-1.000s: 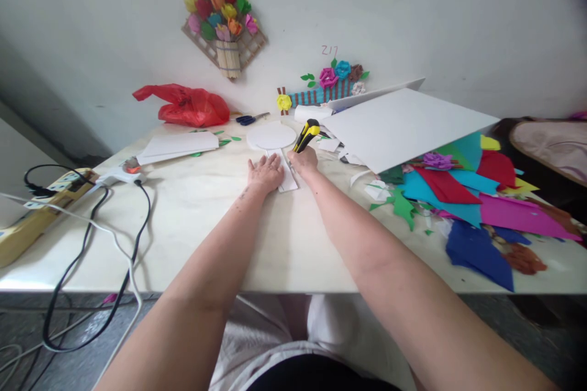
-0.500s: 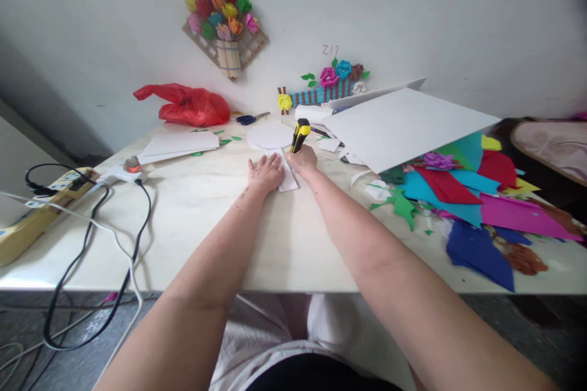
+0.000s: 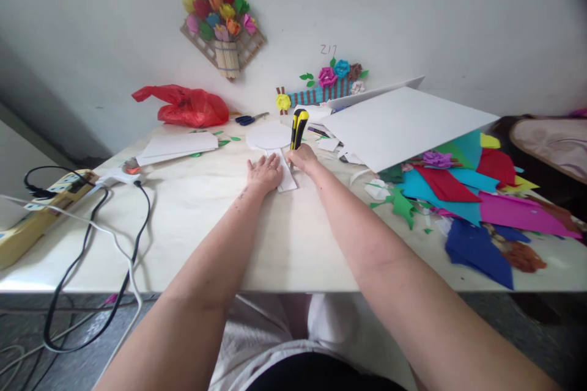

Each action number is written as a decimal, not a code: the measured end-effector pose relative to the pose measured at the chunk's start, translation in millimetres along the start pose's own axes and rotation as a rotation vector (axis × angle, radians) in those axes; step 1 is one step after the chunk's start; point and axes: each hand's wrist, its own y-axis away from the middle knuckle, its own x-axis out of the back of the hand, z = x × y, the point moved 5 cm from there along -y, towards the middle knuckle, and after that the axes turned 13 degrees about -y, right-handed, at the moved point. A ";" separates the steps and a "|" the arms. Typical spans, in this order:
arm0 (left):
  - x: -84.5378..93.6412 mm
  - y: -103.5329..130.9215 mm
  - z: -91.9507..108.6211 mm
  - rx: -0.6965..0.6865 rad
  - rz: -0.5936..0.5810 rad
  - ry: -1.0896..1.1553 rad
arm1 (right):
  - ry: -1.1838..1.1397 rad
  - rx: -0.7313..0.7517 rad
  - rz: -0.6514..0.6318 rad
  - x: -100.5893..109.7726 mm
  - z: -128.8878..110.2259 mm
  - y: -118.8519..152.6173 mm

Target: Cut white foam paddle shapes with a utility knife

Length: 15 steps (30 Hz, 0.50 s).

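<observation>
Roomy table (image 3: pixel 316 256): left hand (image 3: pixel 265 173) spread on card (image 3: pixel 288 182), right hand (image 3: pixel 303 159) gripping cutter (image 3: pixel 298 129), seemingly at card's edge.

1. I see the left hand (image 3: pixel 265 173) lying flat on a white strip (image 3: pixel 287 181).
2. I see the right hand (image 3: pixel 303 158) gripping a yellow-and-black cutter (image 3: pixel 299 128) beside the strip; whether its blade touches, I can't tell from here.
3. A white disc (image 3: pixel 267 134) lies beyond; scissors (image 3: pixel 246 120) sit farther back.

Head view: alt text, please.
A yellow-black utility knife stands nearly upright in the grip of the right hand at the edge of a white strip, with the left hand on it. Colored paper scraps and a white board lie to the right, a red bag left.
</observation>
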 end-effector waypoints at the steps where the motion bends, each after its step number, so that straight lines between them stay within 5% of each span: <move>1: 0.4 0.5 0.0 0.001 -0.002 0.001 | -0.003 -0.001 -0.021 0.4 0.7 -1.5; 4: 1.3 1.2 0.1 0.000 -0.007 0.002 | -0.019 -0.018 0.014 6.5 3.4 -3.0; 10: -0.9 -1.4 -1.3 -0.002 0.013 -0.003 | -0.225 -0.097 0.293 22.0 13.3 0.6; 15: -1.2 -1.0 -5.4 0.032 0.029 0.027 | -0.560 -0.148 0.284 -1.4 23.6 -6.6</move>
